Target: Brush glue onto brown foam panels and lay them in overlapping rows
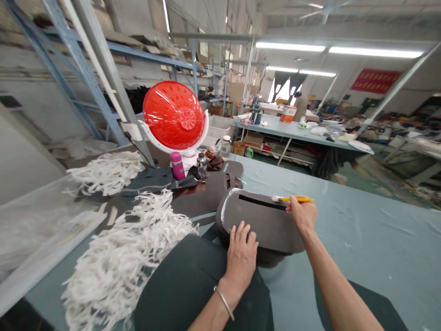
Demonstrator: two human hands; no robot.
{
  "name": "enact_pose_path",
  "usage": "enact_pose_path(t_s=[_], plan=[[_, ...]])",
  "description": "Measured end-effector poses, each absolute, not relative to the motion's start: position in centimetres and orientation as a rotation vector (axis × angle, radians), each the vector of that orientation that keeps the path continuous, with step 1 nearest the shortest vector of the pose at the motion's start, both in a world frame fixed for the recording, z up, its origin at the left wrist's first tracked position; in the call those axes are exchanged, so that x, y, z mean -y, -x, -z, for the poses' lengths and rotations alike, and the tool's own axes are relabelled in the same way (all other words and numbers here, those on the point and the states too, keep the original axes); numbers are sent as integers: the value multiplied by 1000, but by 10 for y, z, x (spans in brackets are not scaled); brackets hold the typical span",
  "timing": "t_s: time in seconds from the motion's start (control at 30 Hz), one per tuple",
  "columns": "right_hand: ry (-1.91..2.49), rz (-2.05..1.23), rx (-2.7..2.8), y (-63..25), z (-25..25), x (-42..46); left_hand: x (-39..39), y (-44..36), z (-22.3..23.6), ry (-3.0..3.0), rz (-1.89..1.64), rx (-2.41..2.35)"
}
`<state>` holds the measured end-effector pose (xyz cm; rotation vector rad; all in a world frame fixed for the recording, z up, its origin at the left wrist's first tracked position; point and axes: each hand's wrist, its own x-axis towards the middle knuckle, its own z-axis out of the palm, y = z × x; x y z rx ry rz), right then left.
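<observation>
My right hand [303, 214] grips a yellow-handled brush [296, 199]; its whitish bristle end points left, over the far edge of a stack of dark grey panels [268, 225]. The top panel has rounded ends and a long black slot near its far side. A white coating runs along its left and far-left edge. My left hand [242, 250] lies flat with fingers stretched on the panel's near edge, a bangle on its wrist. Beneath that forearm is a larger dark green-black piece [193, 280].
White strips [131, 262] lie heaped at the left. Behind them stand a pink bottle [177, 165], a clear bottle [201, 166] and a red round heater-like device [174, 115]. Another dark piece [361, 305] lies at the right. Farther back, a person [301, 106] is near another table [285, 128].
</observation>
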<state>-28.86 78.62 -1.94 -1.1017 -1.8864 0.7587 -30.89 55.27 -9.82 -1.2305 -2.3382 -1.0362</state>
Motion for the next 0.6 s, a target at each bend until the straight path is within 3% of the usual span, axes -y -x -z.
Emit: enact_pose_path(t_s=[0.17,0.37,0.47,0.6], plan=[[1254,-720,1739,201,17,-798,-554,304,95,1267,961,2335],[1320,-599,1722,119,24,-719,-552,302,82,1302,1053,2446],[1206,-579,1677,124,22,-666,-547,322,64,1333,1292,2543],[658,-919,1912,197,25,-602,-544,366,42,1201,1755,2483]])
